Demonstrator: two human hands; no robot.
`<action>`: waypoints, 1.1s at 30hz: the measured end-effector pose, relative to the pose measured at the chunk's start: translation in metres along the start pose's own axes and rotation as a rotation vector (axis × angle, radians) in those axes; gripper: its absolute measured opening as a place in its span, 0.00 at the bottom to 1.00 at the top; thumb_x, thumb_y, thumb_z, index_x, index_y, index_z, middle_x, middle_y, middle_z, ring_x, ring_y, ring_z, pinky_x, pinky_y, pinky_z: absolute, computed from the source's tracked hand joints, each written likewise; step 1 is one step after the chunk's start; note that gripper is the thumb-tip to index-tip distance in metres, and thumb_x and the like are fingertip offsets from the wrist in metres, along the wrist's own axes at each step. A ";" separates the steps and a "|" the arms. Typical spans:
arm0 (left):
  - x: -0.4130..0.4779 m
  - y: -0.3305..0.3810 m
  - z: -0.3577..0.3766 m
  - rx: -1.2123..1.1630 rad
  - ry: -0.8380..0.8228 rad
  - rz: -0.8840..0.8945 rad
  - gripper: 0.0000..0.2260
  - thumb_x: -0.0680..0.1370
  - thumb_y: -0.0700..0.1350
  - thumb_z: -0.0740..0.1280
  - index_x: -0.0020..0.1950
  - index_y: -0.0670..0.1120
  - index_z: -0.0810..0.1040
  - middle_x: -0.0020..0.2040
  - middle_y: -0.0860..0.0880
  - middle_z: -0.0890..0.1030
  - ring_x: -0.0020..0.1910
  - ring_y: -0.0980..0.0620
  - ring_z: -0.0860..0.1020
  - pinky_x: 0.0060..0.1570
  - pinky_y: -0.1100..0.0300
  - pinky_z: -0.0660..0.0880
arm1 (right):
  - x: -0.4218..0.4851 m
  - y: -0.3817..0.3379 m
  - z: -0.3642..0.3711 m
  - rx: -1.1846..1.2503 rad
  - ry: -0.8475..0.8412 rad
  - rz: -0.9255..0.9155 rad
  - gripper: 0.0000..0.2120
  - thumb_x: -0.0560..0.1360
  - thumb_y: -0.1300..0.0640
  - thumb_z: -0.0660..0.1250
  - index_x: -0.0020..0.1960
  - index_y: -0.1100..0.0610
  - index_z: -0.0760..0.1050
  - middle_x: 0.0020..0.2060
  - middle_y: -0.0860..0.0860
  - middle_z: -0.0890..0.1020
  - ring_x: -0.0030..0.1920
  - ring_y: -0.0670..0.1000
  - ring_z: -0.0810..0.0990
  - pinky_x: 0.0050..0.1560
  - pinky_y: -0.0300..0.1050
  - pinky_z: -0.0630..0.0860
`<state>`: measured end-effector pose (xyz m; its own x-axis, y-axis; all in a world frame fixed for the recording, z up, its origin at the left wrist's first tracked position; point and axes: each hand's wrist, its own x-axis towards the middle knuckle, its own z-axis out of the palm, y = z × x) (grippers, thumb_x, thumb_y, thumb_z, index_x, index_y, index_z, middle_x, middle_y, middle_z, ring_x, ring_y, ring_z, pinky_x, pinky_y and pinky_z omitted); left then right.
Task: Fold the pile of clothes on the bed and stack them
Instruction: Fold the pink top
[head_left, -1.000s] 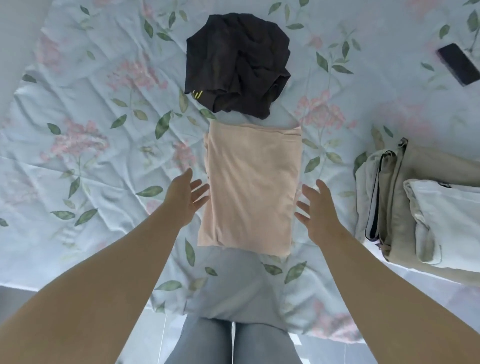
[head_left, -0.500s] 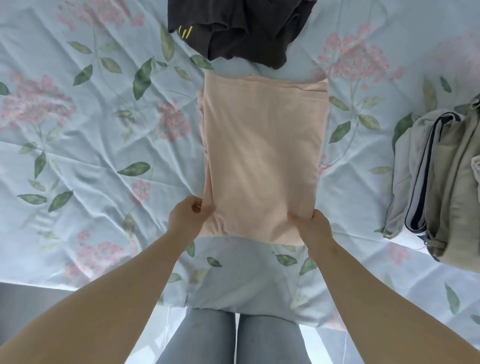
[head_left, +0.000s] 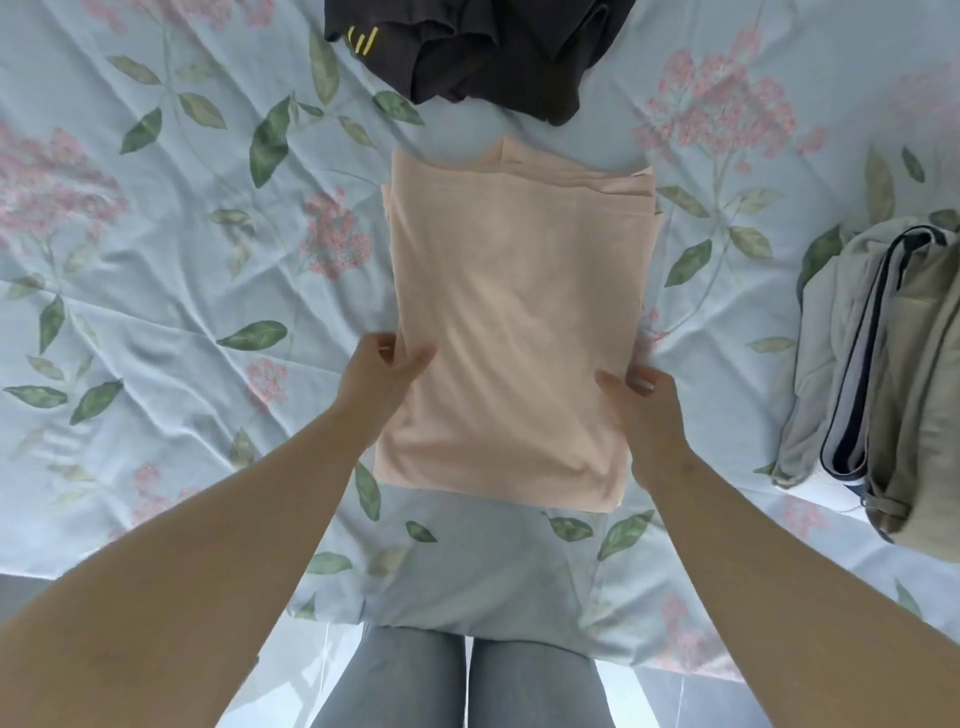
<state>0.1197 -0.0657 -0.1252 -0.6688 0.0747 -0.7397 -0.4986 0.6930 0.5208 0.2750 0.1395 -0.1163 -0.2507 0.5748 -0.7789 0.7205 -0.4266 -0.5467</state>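
**Both hands on one folded peach garment, mid-bed**

One peach garment (head_left: 511, 332) lies folded into a tall rectangle in the middle of the bed (head_left: 156, 270), its near edge close to the bed's front edge. The cloth is thin, smooth and soft. Several layered edges show at its far end, where a small flap sticks up.

Two bare hands hold it, one at each long side. The left hand (head_left: 382, 371) pinches the left edge, with the thumb lying on top and the fingers (head_left: 385, 344) curled round the side. The right hand (head_left: 641, 402) grips the right edge the same way. How far either hand reaches beneath cannot be made out.

One dark garment (head_left: 478, 47) sits crumpled beyond the peach one, apart from it. It bears small yellow stripes and is cut off by the top of the frame.

One stack of folded clothes (head_left: 883, 364) stands well to the right, in beige, pale grey and white with a navy band. It is cut off at the frame's edge, so its pieces cannot be counted.

The bedsheet is pale blue and creased, printed with pink flowers and green leaves. Two legs in grey-blue fabric (head_left: 457, 680) show below the bed.
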 end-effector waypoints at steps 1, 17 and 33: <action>0.007 0.008 0.003 -0.018 0.015 0.017 0.18 0.73 0.54 0.71 0.58 0.49 0.70 0.45 0.57 0.76 0.44 0.56 0.76 0.44 0.61 0.72 | 0.007 -0.006 0.003 0.016 -0.015 -0.016 0.23 0.71 0.57 0.72 0.62 0.65 0.71 0.50 0.56 0.79 0.48 0.55 0.78 0.51 0.49 0.76; 0.090 0.108 0.018 0.040 0.291 0.276 0.20 0.76 0.51 0.65 0.67 0.49 0.68 0.67 0.48 0.65 0.60 0.49 0.69 0.61 0.55 0.68 | 0.102 -0.107 0.033 -0.227 0.298 -0.300 0.17 0.70 0.52 0.69 0.57 0.51 0.72 0.55 0.55 0.75 0.54 0.57 0.75 0.57 0.54 0.74; 0.076 0.088 0.013 -0.095 0.239 0.070 0.32 0.71 0.58 0.71 0.67 0.40 0.68 0.60 0.44 0.75 0.59 0.45 0.75 0.55 0.52 0.75 | 0.087 -0.089 0.025 -0.066 0.392 -0.221 0.27 0.72 0.47 0.69 0.64 0.58 0.66 0.56 0.53 0.72 0.50 0.51 0.73 0.50 0.45 0.73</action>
<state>0.0316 0.0104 -0.1413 -0.8094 -0.0592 -0.5843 -0.4883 0.6206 0.6135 0.1725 0.2100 -0.1434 -0.1484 0.8734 -0.4639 0.7198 -0.2263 -0.6562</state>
